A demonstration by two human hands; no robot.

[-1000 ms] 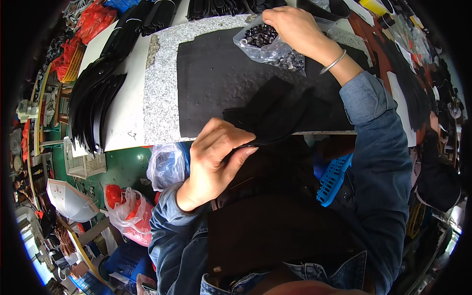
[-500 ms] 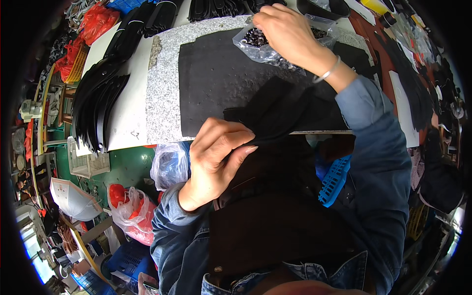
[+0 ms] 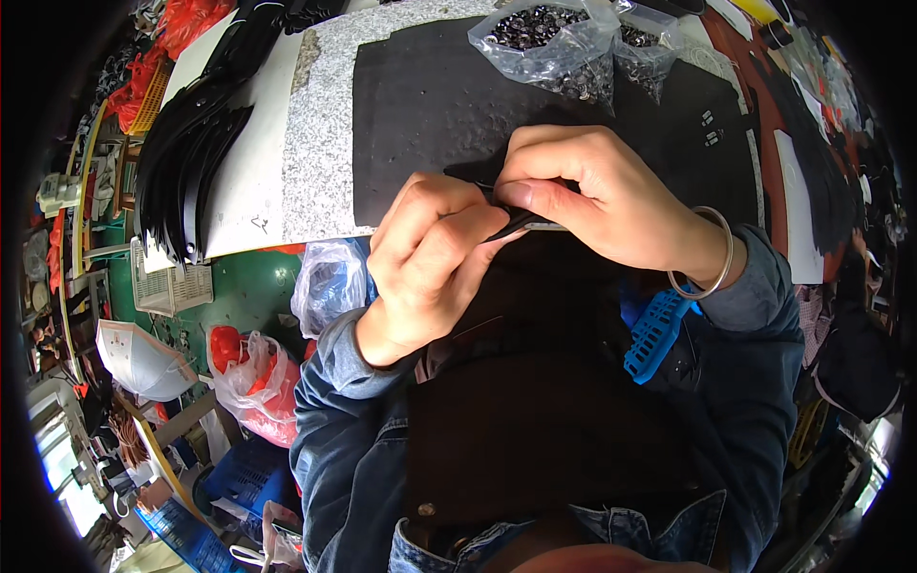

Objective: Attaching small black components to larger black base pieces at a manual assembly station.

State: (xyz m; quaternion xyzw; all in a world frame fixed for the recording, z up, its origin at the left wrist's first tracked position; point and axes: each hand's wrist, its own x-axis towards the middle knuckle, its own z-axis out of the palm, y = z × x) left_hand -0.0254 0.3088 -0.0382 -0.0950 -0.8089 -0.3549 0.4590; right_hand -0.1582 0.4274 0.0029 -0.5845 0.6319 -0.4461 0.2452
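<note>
A narrow black strap is held at the near edge of the dark mat. My left hand pinches it between thumb and curled fingers. From the right, my right hand, with a bangle at its wrist, meets the left and closes thumb and fingers on the same strap. Whether a small part sits under the right fingertips is hidden. Beyond the hands lies an opened clear bag of small, shiny dark metal fittings. A second clear bag of similar fittings rests beside it.
A bundle of black straps hangs over the white table's left front edge. Several small shiny pieces lie on the mat's right part. A blue plastic basket is below the table, near my right forearm.
My right hand has come back from the bag of fittings to the strap at my left hand. The bags now show uncovered. The whole view has shifted slightly.
</note>
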